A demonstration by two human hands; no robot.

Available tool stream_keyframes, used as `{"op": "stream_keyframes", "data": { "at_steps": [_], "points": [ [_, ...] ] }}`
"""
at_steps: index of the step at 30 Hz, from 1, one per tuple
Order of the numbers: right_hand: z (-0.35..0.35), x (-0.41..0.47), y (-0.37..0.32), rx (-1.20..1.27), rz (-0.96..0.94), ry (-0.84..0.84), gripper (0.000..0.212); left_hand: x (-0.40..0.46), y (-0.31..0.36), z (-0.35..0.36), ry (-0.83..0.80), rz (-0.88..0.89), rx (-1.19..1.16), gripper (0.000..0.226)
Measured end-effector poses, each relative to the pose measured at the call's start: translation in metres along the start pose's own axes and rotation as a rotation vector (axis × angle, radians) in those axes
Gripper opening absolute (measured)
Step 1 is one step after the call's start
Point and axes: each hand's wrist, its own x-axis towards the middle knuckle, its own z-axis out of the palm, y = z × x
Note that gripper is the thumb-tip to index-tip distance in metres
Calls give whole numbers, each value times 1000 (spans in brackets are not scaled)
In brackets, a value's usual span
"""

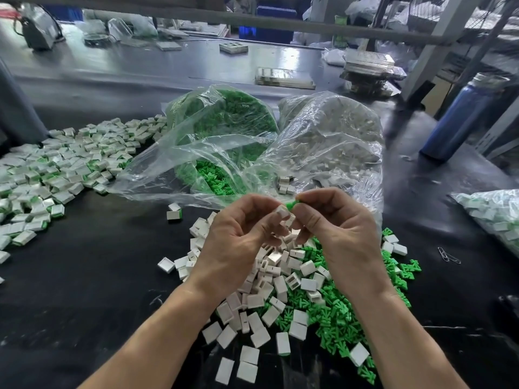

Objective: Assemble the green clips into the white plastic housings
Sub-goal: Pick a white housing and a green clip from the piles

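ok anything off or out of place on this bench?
Mostly routine: loose housings and clips heaped under the hands. Two odd bits: paper clips lying stray on the black table at right, unrelated to the parts, and one assembled piece sitting alone, apart from the finished pile at left.

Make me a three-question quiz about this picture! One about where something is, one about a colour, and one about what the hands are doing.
1. Where is the pile of finished pieces?
A. far left of the table
B. inside the blue bottle
C. on a shelf

2. What colour is the clip being held?
A. red
B. green
C. yellow

3. What is the left hand doing?
A. lying flat
B. waving
C. holding a white housing

Answers: 1 A, the white-and-green pieces spread out at the left. 2 B, the right hand pinches a green piece. 3 C, its fingers curl round the housing.
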Motion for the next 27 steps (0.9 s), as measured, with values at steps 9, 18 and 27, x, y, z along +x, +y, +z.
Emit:
{"op": "stream_keyframes", "data": {
  "at_steps": [9, 18, 27],
  "points": [
    [0, -1, -1, -41, 9, 8, 22, -4, 2, 1, 55, 58, 186, 8],
    [0, -2, 1, -129, -14, -6, 13, -5, 2, 3, 95, 37, 192, 7],
    [-4, -1, 3, -187, 26, -4, 9, -4, 2, 1, 75, 31, 232, 11]
  ]
}}
